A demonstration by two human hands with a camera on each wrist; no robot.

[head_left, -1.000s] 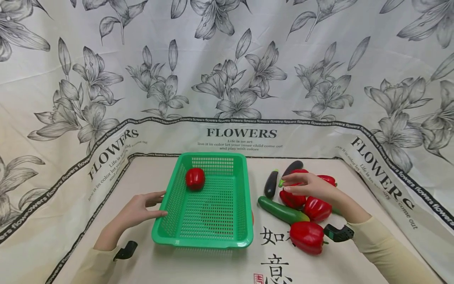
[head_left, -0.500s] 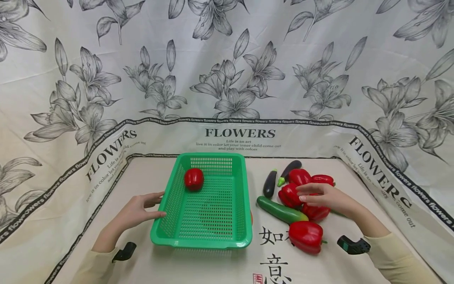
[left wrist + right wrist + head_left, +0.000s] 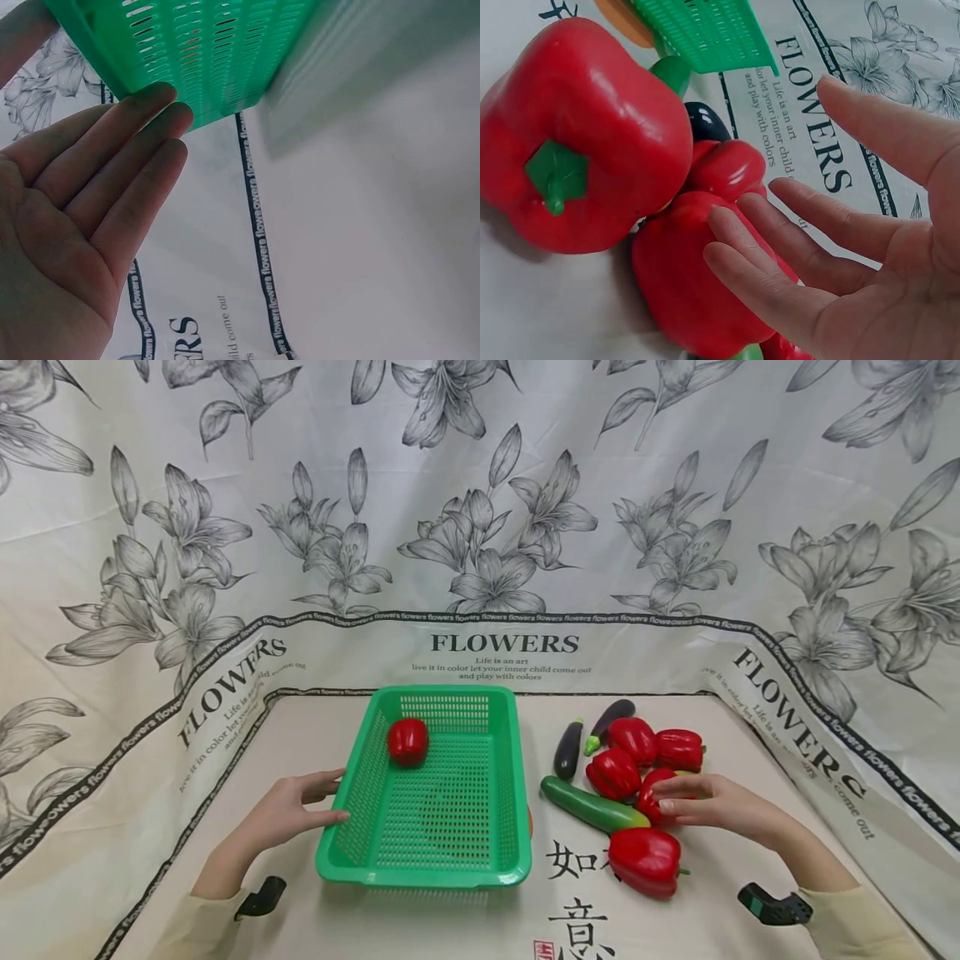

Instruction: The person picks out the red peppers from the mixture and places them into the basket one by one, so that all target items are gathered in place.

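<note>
My left hand [image 3: 281,814] is at the left side of a green plastic basket [image 3: 423,878], its fingers straight. In the left wrist view its fingertips meet or nearly meet the perforated basket wall [image 3: 217,52]; contact is hard to tell. One red bell pepper [image 3: 408,742] sits inside the basket, toward the back left. Over on the right, my right hand [image 3: 723,806] hovers with loosely extended fingers at a red bell pepper [image 3: 651,797], partly covering it. The right wrist view has this pepper [image 3: 697,277] just beyond the fingertips, and nothing is held.
Nearer the front lies another red bell pepper [image 3: 647,862]. Behind are more red peppers [image 3: 632,741], two eggplants [image 3: 568,749] and a green cucumber [image 3: 592,804]. An orange-red thing [image 3: 530,821] peeks out by the basket's right side. A floral curtain [image 3: 480,527] borders the table.
My right hand has moved from above the back peppers toward the front and right, uncovering the peppers behind. The left hand and basket stay nearly in place; the view shifts slightly.
</note>
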